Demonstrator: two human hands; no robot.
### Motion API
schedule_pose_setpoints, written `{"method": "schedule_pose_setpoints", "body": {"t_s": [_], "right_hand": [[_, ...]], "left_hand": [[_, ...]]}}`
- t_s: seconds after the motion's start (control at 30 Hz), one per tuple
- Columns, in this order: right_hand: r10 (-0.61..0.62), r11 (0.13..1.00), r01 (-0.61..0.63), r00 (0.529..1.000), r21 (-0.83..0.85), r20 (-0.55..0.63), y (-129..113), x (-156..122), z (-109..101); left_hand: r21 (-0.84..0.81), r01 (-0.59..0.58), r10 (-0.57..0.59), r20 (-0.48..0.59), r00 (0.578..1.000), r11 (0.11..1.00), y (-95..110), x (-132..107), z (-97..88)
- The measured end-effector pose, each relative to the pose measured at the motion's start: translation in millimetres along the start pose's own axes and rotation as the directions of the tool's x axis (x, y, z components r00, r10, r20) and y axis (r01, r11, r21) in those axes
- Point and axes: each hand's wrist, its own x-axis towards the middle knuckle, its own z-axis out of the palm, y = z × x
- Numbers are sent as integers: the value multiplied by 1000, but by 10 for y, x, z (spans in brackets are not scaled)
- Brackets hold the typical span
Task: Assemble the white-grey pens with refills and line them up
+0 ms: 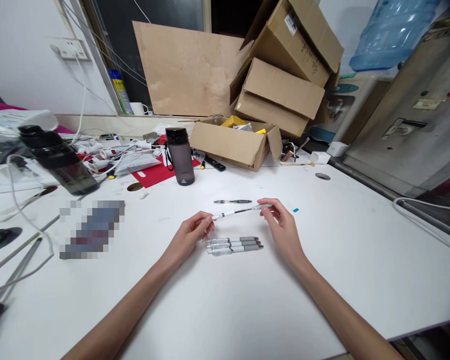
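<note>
Both hands hold one grey and white pen (237, 212) level above the white table (247, 310). My left hand (189, 237) pinches its left end with closed fingers. My right hand (281, 227) pinches its right end the same way. Just below the hands, three more pens (234, 245) of the same kind lie side by side on the table. A dark pen (232, 201) lies alone a little farther off.
A dark water bottle (180, 156) stands behind the pens, an open cardboard box (234, 142) to its right, more boxes stacked behind. A larger dark bottle (58, 160), cables and clutter fill the left. A water dispenser (408, 100) stands at the right.
</note>
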Motion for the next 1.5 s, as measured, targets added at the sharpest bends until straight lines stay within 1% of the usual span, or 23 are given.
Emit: {"method": "schedule_pose_setpoints", "body": {"t_s": [0.17,0.33,0.4,0.53,0.67,0.8,1.03,1.23,1.3,1.37,1.5], "right_hand": [[32,999,-31,999,37,-34,22,26,-28],[61,997,-58,997,52,-44,59,42,-47],[92,995,-91,995,49,-25,76,44,-49],[153,986,-155,987,54,51,84,40,-36],[161,983,-169,981,69,109,41,28,-14],[163,984,-172,974,40,158,1,8,11],[138,990,-141,973,4,182,6,-26,50],[200,976,-214,955,41,220,14,-20,49],[206,973,-222,957,56,204,24,0,27],[199,976,-210,967,55,161,44,29,-8],[138,990,-139,990,28,32,84,77,-74]], "left_hand": [[-2,-6,6,-21,1000,1000,-9,3,-11],[-15,-4,4,-21,1000,1000,-13,3,-22],[-18,-7,7,-21,1000,1000,-13,5,-23],[-15,-7,7,-15,1000,1000,-17,10,-20],[-9,-12,12,-5,1000,1000,-21,12,-12],[11,-19,18,6,1000,1000,-16,10,-6],[100,-24,22,18,1000,995,34,-7,12],[115,-22,18,36,999,993,52,-13,24],[103,-13,10,28,1000,995,36,-8,9],[80,-4,4,-4,1000,997,16,0,-16],[29,27,-23,-126,992,999,1,20,-73]]}}
